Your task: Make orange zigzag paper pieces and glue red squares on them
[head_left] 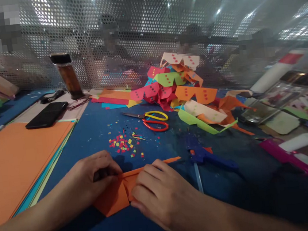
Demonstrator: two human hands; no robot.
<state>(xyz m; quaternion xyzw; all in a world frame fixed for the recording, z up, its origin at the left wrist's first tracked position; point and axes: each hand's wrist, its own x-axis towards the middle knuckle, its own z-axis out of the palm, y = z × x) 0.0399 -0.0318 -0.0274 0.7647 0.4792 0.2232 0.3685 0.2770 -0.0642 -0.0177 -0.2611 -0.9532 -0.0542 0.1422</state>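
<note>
Your left hand (91, 177) and right hand (162, 191) meet over the orange paper (115, 200), which lies on the blue table (95, 129) right in front of you. The left fingers (107, 170) are clenched on its folded edge, and the right fingers bend down on it, thumb at the near rim, likely so the crease cannot slip. Just beyond lie a blue glue gun (207, 155), paper scraps (122, 142) and scissors (154, 121), all within reach. The orange sheets (18, 159) sit left, with the phone (46, 114) behind them, and the folded pieces (184, 86) are heaped farther back.
</note>
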